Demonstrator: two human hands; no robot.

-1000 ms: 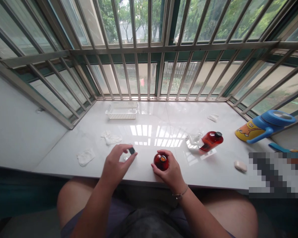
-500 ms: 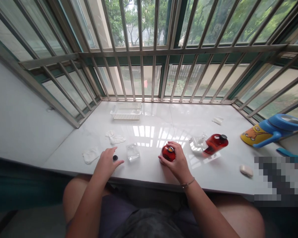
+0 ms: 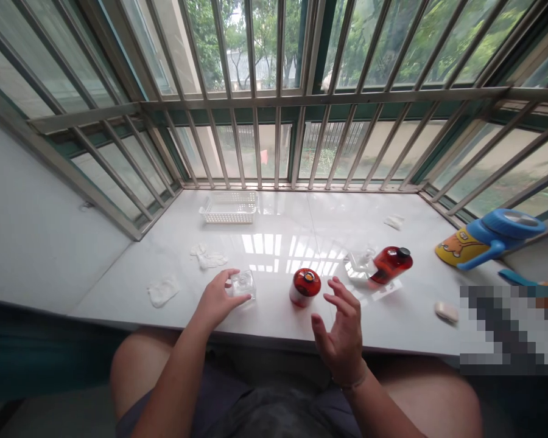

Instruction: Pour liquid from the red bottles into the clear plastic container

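Note:
My left hand [image 3: 221, 300] is around a small clear square container [image 3: 243, 285], its thumb along the near side and its fingers at the far left edge. Just right of the middle stands a round, translucent red bottle [image 3: 305, 287], upright and uncapped, with a narrow opening on top. Beside this bottle my right hand [image 3: 340, 322] is open, fingers spread and nothing held. A gap separates it from the bottle. The small black cap seen earlier is hidden now.
A red bottle with a black cap [image 3: 391, 264] leans on a clear plastic tray [image 3: 360, 263]. A white basket [image 3: 229, 210], crumpled tissues [image 3: 163, 292], a pale soap-like block [image 3: 446, 312] and a blue-yellow flask [image 3: 488, 240] lie around. Window bars [image 3: 274, 100] border the far edge.
My right hand has let go of the round red bottle and drawn back toward the right, opening. My left hand has moved right, from beside the black cap to the clear container.

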